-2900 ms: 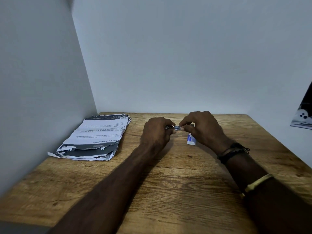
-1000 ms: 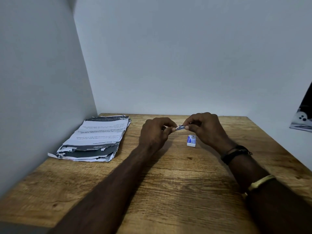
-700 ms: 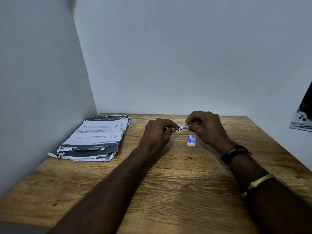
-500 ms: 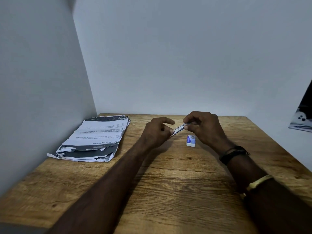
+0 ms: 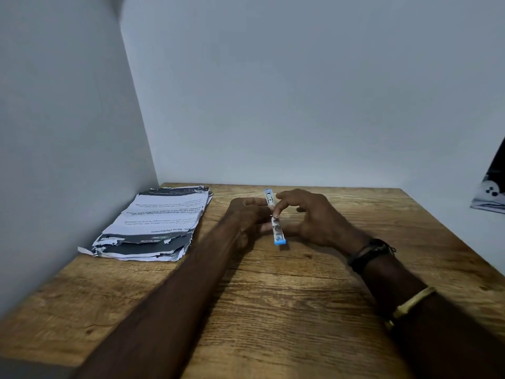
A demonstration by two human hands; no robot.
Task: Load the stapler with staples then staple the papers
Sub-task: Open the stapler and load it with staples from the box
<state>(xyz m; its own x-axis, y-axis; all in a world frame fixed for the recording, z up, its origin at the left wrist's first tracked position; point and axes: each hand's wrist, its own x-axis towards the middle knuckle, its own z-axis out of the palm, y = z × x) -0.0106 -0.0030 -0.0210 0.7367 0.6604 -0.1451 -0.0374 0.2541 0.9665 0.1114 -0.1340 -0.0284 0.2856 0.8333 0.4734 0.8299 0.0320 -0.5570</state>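
wooden worktop (image 5: 273, 310) in a grey-walled corner; torn papers (image 5: 161, 217) stacked far left against the wall; stapler (image 5: 277, 228) swung open flat between my hands; left hand (image 5: 246, 214) fingers clamped round its far half; right hand (image 5: 314, 220) forefinger on the hinge, thumb under the near blue-tipped half, pinching it

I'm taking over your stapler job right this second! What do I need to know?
Left hand: holds the far half of the stapler, which is opened out flat.
Right hand: index fingertip on the stapler's hinge, thumb under the near half.
Papers: a torn-edged stack at the left of the table, by the wall; neither hand touches it.
Done: stapler opened. I cannot tell whether staples are in.
Left: load staples if needed, close it, staple the papers.
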